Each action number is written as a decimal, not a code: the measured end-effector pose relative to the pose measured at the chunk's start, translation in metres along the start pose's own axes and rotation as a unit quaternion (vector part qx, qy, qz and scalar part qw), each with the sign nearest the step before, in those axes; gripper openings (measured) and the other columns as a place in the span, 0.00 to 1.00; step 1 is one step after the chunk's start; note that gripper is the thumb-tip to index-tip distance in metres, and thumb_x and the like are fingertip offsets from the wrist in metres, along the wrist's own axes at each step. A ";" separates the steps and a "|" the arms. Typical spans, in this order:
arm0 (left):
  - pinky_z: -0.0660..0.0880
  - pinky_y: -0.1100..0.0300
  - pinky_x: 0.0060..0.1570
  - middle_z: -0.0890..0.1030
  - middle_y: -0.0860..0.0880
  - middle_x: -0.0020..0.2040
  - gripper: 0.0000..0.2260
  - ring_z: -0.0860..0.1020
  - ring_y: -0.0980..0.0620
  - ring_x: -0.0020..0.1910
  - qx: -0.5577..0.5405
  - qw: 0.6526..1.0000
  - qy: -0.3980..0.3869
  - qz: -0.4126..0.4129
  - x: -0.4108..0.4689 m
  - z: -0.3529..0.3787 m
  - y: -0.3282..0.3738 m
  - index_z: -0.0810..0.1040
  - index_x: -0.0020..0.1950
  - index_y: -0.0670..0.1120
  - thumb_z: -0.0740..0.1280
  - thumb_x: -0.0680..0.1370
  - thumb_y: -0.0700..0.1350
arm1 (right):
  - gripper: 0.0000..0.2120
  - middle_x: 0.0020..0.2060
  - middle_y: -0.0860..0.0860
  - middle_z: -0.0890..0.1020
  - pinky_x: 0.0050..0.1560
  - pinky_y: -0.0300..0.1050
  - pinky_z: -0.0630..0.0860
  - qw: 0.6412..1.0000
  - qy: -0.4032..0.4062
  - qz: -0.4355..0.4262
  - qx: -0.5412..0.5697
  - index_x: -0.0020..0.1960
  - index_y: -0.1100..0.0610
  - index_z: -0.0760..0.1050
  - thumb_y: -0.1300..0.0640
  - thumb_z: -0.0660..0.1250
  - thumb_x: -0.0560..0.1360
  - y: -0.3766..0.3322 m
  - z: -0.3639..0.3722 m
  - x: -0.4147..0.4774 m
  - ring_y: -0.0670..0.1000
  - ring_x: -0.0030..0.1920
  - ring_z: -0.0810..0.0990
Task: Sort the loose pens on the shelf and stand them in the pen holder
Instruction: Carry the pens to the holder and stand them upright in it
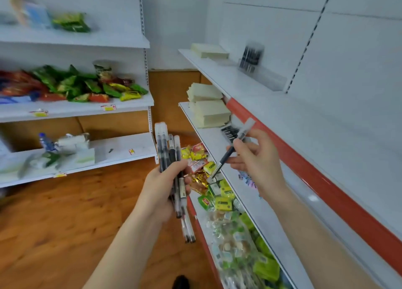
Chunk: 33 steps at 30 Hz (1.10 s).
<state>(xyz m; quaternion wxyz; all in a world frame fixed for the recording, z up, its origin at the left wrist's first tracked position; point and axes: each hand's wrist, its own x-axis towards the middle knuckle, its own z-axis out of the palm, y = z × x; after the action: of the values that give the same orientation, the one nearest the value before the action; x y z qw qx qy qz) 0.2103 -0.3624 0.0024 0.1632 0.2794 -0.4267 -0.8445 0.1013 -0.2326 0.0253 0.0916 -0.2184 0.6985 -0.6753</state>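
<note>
Being gripped in the left hand (pixel 162 186), closed around their middles, is a bundle of pens (pixel 171 158) with clear caps and dark barrels; the bundle is being held roughly upright, its upper ends fanning toward 12 o'clock and its lower ends sticking out below the palm toward 6 o'clock. A single pen (pixel 233 148) is being pinched between the thumb and fingers of the right hand (pixel 254 156), which is otherwise loosely curled; the pen is being held tilted, its clear cap pointing toward 1 o'clock and its other end toward 7 o'clock. The two hands are being kept apart, the right at 3 o'clock of the left. More loose pens (pixel 230 132) are lying on the middle shelf (pixel 208 136), at 12 o'clock of the right hand, just beside stacked pale notepads (pixel 212 112). The pen holder (pixel 252 57), a clear stand with dark pens upright in it, is being seen blurred on the upper shelf (pixel 219 75) at 12 o'clock. Snack packets (pixel 228 204) are crowding the lowest shelf beneath the hands.
</note>
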 end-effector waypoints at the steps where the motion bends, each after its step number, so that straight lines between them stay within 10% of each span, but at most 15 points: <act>1: 0.72 0.66 0.21 0.76 0.48 0.28 0.03 0.72 0.56 0.23 -0.005 1.000 0.001 0.000 0.018 -0.004 0.007 0.73 0.45 0.40 0.66 0.75 0.39 | 0.08 0.42 0.55 0.83 0.32 0.35 0.77 1.000 -0.007 0.005 -0.008 0.56 0.54 0.68 0.60 0.62 0.77 0.008 0.008 0.021 0.49 0.34 0.84; 19: 0.75 0.65 0.25 0.76 0.46 0.28 0.02 0.75 0.53 0.23 -0.063 0.998 0.029 0.011 0.328 -0.040 0.183 0.72 0.43 0.39 0.64 0.76 0.36 | 0.07 0.44 0.55 0.81 0.44 0.46 0.79 0.996 0.012 0.021 -0.086 0.54 0.55 0.69 0.59 0.63 0.77 0.043 0.142 0.363 0.54 0.38 0.84; 33: 0.73 0.66 0.24 0.73 0.46 0.28 0.05 0.72 0.52 0.25 -0.013 0.978 -0.183 -0.103 0.556 0.063 0.249 0.73 0.40 0.39 0.63 0.76 0.35 | 0.03 0.42 0.55 0.81 0.35 0.37 0.78 0.940 0.320 0.038 -0.113 0.49 0.52 0.70 0.58 0.62 0.77 0.052 0.095 0.501 0.52 0.37 0.83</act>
<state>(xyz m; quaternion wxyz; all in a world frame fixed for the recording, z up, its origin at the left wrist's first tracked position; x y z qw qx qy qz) -0.2587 -0.7536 0.0505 -0.0021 0.1601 -0.4073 -0.8992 -0.3130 -0.5331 0.0508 -0.1365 0.0269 0.7705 -0.6221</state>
